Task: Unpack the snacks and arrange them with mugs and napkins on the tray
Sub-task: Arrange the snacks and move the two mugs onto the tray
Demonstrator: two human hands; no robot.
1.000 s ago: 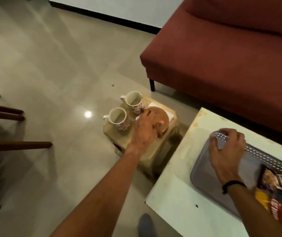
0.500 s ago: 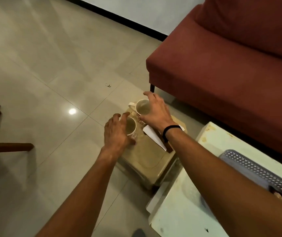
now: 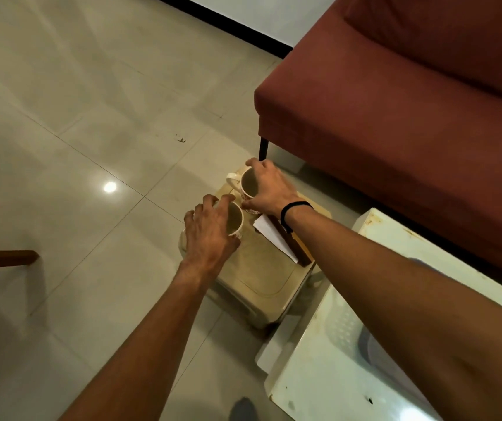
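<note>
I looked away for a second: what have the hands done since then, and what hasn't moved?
The right hand left the tray and now grips the far mug. The left hand left the wooden plate and grips the near mug. Both mugs and the napkin remain on the stool.

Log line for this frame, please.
left hand grips near mug | right hand grips far mug | both on stool

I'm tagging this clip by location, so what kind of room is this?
Probably a home living room: a red sofa on a tiled floor, a white low table beside it, and a small stool holding two mugs, which the left hand and right hand grip.
</note>
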